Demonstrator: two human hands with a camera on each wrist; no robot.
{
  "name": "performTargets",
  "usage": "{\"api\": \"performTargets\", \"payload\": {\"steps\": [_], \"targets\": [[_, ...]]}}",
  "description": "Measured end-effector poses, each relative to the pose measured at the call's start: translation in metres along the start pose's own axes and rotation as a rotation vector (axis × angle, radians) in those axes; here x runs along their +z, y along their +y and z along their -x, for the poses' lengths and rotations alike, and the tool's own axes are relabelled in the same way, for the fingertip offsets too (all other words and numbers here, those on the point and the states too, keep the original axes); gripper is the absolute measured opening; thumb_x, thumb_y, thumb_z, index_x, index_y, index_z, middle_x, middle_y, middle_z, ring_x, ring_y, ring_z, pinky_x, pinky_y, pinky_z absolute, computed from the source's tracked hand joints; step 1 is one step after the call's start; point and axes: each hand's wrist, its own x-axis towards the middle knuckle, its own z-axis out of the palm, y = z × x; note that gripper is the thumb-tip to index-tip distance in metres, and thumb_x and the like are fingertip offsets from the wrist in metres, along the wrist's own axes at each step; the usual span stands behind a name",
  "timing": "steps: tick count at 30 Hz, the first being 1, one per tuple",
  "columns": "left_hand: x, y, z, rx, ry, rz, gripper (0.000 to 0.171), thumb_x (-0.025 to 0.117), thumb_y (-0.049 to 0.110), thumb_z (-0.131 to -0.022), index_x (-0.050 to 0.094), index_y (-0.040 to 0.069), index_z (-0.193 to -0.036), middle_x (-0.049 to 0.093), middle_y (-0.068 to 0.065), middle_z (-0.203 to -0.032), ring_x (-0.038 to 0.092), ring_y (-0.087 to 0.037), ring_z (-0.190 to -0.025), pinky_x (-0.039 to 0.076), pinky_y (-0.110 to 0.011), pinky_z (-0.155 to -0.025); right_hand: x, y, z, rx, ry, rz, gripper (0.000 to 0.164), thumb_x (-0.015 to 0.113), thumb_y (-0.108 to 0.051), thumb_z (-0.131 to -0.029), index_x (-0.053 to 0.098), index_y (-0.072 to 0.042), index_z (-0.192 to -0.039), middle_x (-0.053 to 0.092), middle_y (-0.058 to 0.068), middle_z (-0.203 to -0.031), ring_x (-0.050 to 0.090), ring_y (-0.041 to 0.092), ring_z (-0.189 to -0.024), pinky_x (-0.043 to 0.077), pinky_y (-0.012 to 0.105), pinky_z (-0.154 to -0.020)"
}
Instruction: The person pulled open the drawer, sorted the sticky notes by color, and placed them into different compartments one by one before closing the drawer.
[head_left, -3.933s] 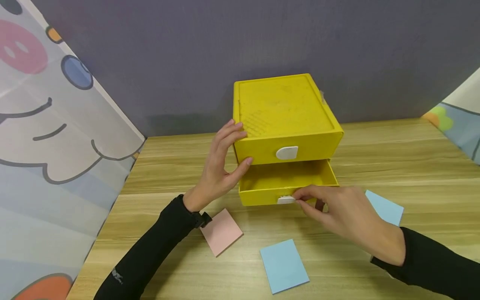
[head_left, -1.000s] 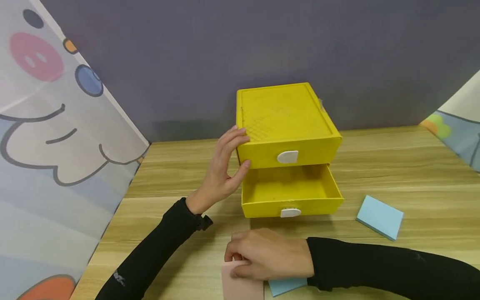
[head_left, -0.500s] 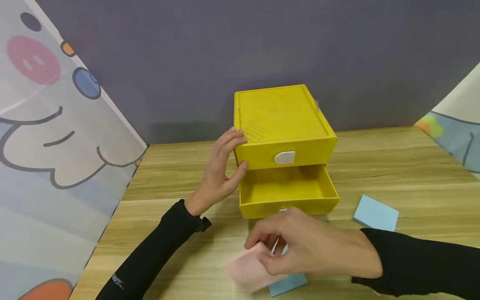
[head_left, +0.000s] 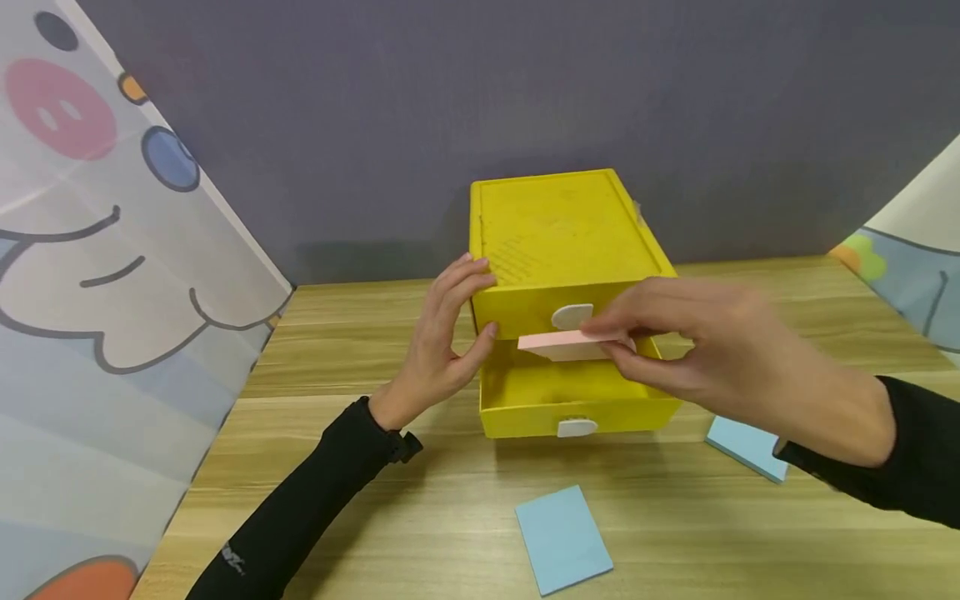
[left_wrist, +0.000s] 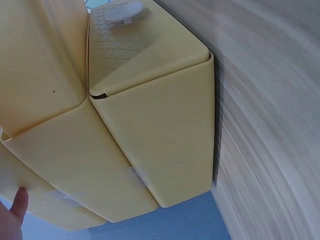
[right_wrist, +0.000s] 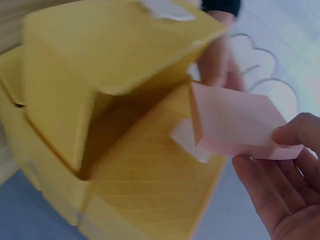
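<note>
R grip pinches pink pad by its R end; pad juts L of grip, abv pulled-out lower drawer, which lies below & L of grip. L grip, thumb apart, rests vs. yellow box, L of pad.

No word, label, brand or number can be read in any of the three views; the only mark that resembles lettering is a small pale print on the black left sleeve, low on the forearm toward the elbow in the head view, too small and blurred to make out
</note>
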Motion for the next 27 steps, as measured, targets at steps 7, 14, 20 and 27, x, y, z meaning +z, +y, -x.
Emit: {"api": "performTargets", "payload": {"steps": [7, 14, 20, 27], "targets": [[0.002, -0.001, -0.001, 0.007, -0.011, 0.010, 0.040, 0.055, 0.019, -0.104, 0.051, -0.007, -0.134, 0.049, -0.029, -0.142, 0.042, -0.044, -0.140, 0.030, -0.054, -0.128, -0.030, -0.098, -0.063, -0.048, -0.036, 0.232, 0.014, 0.080, -0.029, -0.088, 0.080, -0.024, -0.101, 0.070, -0.010, -0.089, 0.056, 0.003, -0.064, 0.047, 0.012, -0.053], [0.000, -0.001, 0.000, -0.002, -0.003, 0.006, 0.040, 0.055, 0.021, -0.104, 0.052, -0.006, -0.133, 0.049, -0.029, -0.142, 0.042, -0.042, -0.140, 0.030, -0.054, -0.128, -0.024, -0.094, -0.066, -0.163, -0.058, 0.443, 0.039, 0.097, -0.013, -0.055, 0.080, -0.022, -0.089, 0.070, -0.007, -0.078, 0.060, 0.010, -0.070, 0.050, 0.023, -0.046], [0.000, -0.001, 0.000, -0.013, 0.000, 0.013, 0.039, 0.056, 0.018, -0.103, 0.051, -0.005, -0.133, 0.049, -0.027, -0.142, 0.042, -0.038, -0.143, 0.029, -0.053, -0.129, -0.017, -0.085, -0.064, -0.228, -0.145, 0.507, 0.040, 0.095, -0.007, -0.060, 0.077, -0.020, -0.093, 0.064, -0.007, -0.077, 0.053, 0.010, -0.070, 0.034, 0.018, -0.041], [0.000, -0.002, 0.001, -0.017, -0.006, 0.007, 0.038, 0.057, 0.018, -0.102, 0.051, -0.004, -0.133, 0.049, -0.025, -0.143, 0.042, -0.036, -0.144, 0.029, -0.053, -0.129, -0.010, -0.080, -0.064, -0.161, -0.290, 0.505, 0.027, 0.094, -0.016, -0.068, 0.077, -0.022, -0.087, 0.064, -0.007, -0.077, 0.059, 0.006, -0.065, 0.039, 0.017, -0.044]]}}
